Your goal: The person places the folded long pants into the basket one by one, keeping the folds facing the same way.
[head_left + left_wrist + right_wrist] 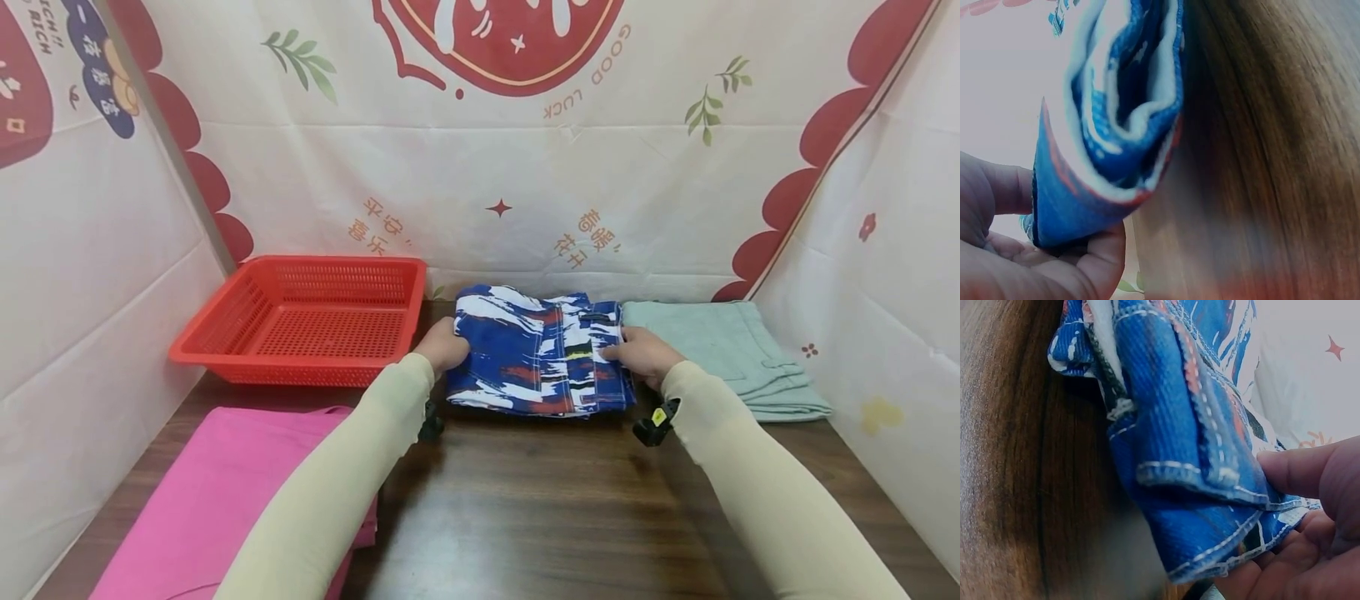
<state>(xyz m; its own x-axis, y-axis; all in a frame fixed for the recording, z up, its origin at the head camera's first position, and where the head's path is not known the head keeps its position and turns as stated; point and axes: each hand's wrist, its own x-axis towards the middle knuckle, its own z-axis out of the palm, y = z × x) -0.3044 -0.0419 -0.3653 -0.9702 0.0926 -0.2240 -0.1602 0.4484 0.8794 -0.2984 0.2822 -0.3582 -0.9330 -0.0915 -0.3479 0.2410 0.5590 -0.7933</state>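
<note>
Leftmost on the dark brown wood-grain worktop (pixel 525 508), a folded sheet of bright pink cloth (pixel 232 475) lies toward the viewer, partly behind a cream sleeve. Beyond it, near the back, sits a rectangular red plastic basket (pixel 300 375) with perforated walls.

Next comes the person's left hand (pixel 444 343), pinching the left end of a folded garment (pixel 502 350) of denim-like fabric, printed in blue, white and red. The garment lies at the centre back, right of the basket; whether its underside touches the worktop cannot be told. The left wrist view shows its layers rolled inside one another, so this step probably calls for both ends held level, all layers caught together and only gentle tension, lest the inner folds slip out.

The left hand's gap is narrowed to the cloth's edge, its digits on both sides. At the right end, the right hand (pixel 647 357) grasps the stitched waistband side, thumb on the face, fingers bent under the edge, parted only by the cloth.

Farthest right, just beside the garment, lies a folded stack of pale mint-green fabric (pixel 712 337).
</note>
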